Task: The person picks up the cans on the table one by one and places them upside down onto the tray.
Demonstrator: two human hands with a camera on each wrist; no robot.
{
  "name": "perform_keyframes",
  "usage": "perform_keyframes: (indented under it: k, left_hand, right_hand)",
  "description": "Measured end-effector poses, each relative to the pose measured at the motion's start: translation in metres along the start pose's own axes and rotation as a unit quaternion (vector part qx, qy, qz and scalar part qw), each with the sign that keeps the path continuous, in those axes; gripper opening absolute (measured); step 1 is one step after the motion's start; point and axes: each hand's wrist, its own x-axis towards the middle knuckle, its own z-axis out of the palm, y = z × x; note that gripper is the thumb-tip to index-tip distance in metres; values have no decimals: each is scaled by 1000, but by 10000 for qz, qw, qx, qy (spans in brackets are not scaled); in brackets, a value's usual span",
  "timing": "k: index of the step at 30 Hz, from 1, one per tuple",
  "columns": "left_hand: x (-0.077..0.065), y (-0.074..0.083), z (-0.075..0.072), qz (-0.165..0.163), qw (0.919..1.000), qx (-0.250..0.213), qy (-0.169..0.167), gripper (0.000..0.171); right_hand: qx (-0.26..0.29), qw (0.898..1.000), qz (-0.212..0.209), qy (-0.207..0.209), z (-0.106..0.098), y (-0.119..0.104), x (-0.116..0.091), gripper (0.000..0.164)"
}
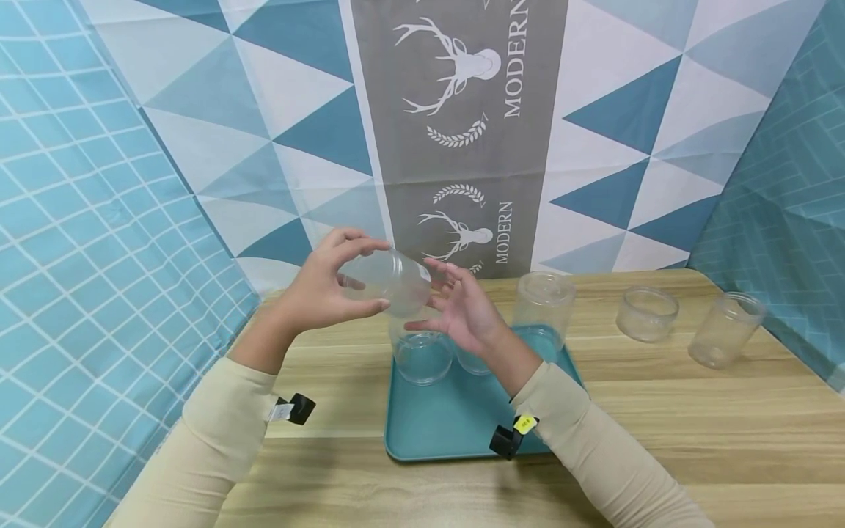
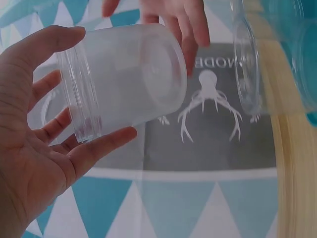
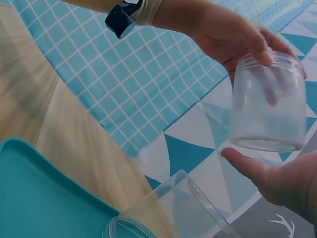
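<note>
Evidently the jar (image 1: 404, 284) is up in the air, clear of the table (image 1: 310, 455), lying nearly on its side, its mouth toward nine o'clock and its base toward three in the head view. The left hand (image 1: 322, 284) clasps it by the threaded neck, thumb and fingers round the rim, a hold that probably serves to leave the smooth body bare. The right hand (image 1: 467, 308) waits by the base, fingers spread and curved to its roundness, seemingly ready to support it; whether any fingertip touches cannot be told. The tray (image 1: 449, 440) sits at five o'clock from the jar, perhaps to keep its load together: two more jars (image 1: 422, 363) around ten and eleven o'clock on it, a third jar (image 1: 543, 304) at one. The dish (image 1: 647, 317) and cup (image 1: 726, 331) stand apart, toward two o'clock from the tray.
</note>
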Motion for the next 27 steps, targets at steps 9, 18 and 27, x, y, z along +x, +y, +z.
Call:
perform_keyframes:
  k: [9,18,27]
  left_hand:
    - [6,20,16,420,9989,-212,-89,66]
    - [7,27,29,884,9961,-33,-12,65]
    - [8,31,34,1019,9946,-77,-176,65]
  right_hand:
    - [275,9992,92,-269,-2,2,-7,51]
    - [407,9968,-31,-691,-5,3,-12,42]
    - [217,9976,-70,-648,-9,3,-18,39]
